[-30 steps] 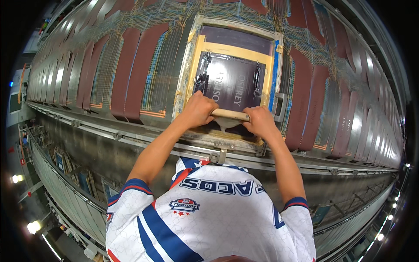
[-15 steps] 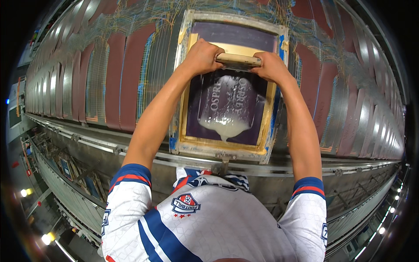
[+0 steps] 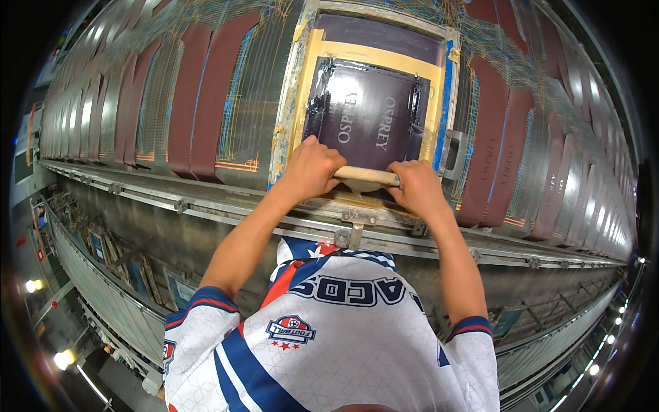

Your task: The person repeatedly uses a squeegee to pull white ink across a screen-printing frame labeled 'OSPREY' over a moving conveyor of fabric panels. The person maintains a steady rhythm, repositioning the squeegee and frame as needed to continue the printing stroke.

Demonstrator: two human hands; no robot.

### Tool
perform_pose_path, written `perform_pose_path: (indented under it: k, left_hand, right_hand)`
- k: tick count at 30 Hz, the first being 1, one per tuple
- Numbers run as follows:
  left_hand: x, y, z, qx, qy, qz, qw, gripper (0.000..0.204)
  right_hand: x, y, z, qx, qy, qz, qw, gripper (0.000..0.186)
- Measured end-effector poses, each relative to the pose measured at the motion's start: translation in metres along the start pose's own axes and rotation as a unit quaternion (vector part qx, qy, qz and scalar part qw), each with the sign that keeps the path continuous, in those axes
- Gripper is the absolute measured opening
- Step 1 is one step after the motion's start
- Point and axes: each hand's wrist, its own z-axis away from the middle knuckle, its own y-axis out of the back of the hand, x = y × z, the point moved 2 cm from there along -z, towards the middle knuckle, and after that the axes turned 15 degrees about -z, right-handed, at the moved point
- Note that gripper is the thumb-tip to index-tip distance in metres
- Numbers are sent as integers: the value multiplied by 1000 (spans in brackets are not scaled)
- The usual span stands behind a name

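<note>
- We look down on a rectangular, pale, paint-smeared screen frame (image 3: pixel 292 89), our landmark, lying on a long grey table (image 3: pixel 269 72) crossed by fine coloured lines.
- Inside the frame is a dark purple, glossy mesh panel (image 3: pixel 367 113) with pale lettering, bordered by yellow tape (image 3: pixel 374 56); blue tape (image 3: pixel 447 75) runs along the frame's right side.
- At the near end of the frame, over the mesh panel's lower edge, sits a squeegee with a pale, rounded, wooden-looking handle bar (image 3: pixel 369 176).
- We judge the squeegee light and stiff in its bar, more yielding at its blade, which is mostly hidden; the shine nearby suggests a wet, slippery surface. The dry-looking bar ends seem the surest hold, one hand at each, for even pressure.
- Our left hand (image 3: pixel 312 169) has its grip curled closely around the bar's left end, knuckles up, near the frame's left side.
- Our right hand (image 3: pixel 419 185) matches it at the right end, fingers wrapped; the fingertips underneath we cannot see.
- Both forearms angle inward toward the frame's near end, elbows wide and slightly bent.
- Maroon, flat strips (image 3: pixel 185 117) lie left and right of the frame; a metal rail (image 3: pixel 295 223) runs along its near side.
</note>
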Motion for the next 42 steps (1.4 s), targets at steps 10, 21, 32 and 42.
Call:
perform_pose_path:
  k: [10,21,32,42]
  left_hand:
    - [-93,29,-159,44,-16,-41,998,23]
    - [-79,12,-129,46,7,8,999,23]
    - [24,-9,25,88,53,-57,993,33]
    - [55,-52,9,114,47,-93,988,19]
  right_hand:
    - [65,96,-144,0,-64,-4,998,34]
    - [54,75,-118,2,-54,-7,999,35]
    - [26,61,-9,225,-94,-69,967,49]
    - [198,30,18,455,-240,-225,827,33]
